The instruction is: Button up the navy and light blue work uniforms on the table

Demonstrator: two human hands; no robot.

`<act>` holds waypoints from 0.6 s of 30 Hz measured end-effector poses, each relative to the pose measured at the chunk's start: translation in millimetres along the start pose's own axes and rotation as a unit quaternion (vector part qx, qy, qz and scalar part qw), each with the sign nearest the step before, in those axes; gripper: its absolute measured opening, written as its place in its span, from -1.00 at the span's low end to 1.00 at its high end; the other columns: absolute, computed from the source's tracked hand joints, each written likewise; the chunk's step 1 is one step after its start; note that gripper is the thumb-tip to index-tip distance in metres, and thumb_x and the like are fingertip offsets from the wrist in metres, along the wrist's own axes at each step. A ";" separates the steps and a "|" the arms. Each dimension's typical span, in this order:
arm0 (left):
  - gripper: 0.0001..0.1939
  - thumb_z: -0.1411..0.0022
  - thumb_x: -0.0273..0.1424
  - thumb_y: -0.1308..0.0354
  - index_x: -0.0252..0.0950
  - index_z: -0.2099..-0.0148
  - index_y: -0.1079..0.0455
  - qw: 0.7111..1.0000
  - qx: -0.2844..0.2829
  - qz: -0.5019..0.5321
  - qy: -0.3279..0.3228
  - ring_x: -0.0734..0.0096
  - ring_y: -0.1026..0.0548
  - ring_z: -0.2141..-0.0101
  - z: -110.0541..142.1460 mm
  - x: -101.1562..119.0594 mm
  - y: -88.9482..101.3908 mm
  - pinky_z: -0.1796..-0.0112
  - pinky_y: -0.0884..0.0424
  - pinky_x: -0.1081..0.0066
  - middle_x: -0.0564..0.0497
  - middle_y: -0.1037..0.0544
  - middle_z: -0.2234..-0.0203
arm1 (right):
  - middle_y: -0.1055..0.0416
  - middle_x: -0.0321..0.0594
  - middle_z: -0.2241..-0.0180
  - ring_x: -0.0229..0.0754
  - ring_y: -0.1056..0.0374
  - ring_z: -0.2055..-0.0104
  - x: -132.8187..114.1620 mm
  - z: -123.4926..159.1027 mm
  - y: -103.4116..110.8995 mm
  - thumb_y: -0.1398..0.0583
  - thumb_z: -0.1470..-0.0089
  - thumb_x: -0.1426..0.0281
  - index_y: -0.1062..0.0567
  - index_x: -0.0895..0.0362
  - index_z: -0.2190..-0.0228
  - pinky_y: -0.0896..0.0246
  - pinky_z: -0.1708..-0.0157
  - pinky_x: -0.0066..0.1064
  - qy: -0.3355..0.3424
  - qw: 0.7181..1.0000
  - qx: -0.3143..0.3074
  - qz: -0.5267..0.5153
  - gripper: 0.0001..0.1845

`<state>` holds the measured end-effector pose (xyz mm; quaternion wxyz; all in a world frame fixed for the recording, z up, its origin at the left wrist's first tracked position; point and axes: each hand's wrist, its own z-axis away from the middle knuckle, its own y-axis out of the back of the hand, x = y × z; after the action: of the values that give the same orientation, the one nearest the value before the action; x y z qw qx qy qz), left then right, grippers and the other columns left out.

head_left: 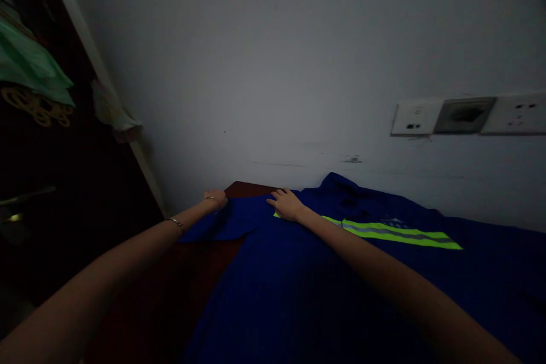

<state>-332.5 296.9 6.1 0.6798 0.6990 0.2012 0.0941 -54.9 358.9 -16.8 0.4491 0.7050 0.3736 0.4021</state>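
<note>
A blue work jacket (264,273) with a yellow-green and grey reflective stripe (396,233) lies spread over a dark red table (170,284). Its collar (339,182) is toward the wall, and one sleeve (232,219) stretches out to the left. My left hand (216,199), with a ring-like bangle at the wrist and another on the forearm, has its fingers curled at the upper edge of that sleeve. Near the shoulder, my right hand (286,205) rests on the cloth with fingers spread, beside the stripe's left end. Darkness hides the jacket's lower part.
A pale wall (277,79) rises right behind the table, with a row of sockets (464,116) at the right. On the left is a dark door (85,170) with a handle (25,196); a green bag (34,62) and a pale bag (113,108) hang there.
</note>
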 end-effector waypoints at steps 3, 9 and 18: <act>-0.58 -0.16 -0.23 0.10 -0.41 0.05 -0.31 0.998 0.034 -0.017 -0.059 0.00 -0.29 0.05 2.5 47.6 7.5 0.10 -0.21 0.10 -0.30 -0.37 0.09 | -0.26 -0.01 0.08 -0.05 -0.13 0.06 19.8 33.6 16.0 0.03 -0.08 0.43 -0.31 0.15 0.03 0.06 0.07 -0.21 -0.005 1.000 -0.005 0.003 -0.60; -0.54 -0.21 -0.14 0.22 -0.36 0.09 -0.30 0.945 0.109 -0.063 -0.301 0.09 -0.29 0.10 18.7 147.9 17.7 0.12 -0.18 0.17 -0.24 -0.39 0.17 | -0.27 -0.04 0.09 -0.08 -0.14 0.06 65.3 142.3 30.3 0.04 -0.08 0.43 -0.29 0.15 0.01 0.00 0.10 -0.24 -0.087 0.996 0.002 0.001 -0.58; -0.63 -0.23 -0.20 0.20 -0.35 0.17 -0.30 0.817 0.225 -0.093 -0.523 0.22 -0.31 0.21 50.2 290.2 32.1 0.23 -0.20 0.28 -0.14 -0.40 0.27 | -0.39 -0.06 0.20 -0.11 -0.27 0.14 149.1 318.5 68.1 0.04 -0.07 0.44 -0.42 0.21 0.17 -0.15 0.12 -0.31 -0.334 0.938 0.078 0.055 -0.66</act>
<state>-45.7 370.0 -6.3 0.5121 0.7541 -0.1050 -0.3977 303.1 363.6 -5.8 0.4688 0.8509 0.1934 0.1372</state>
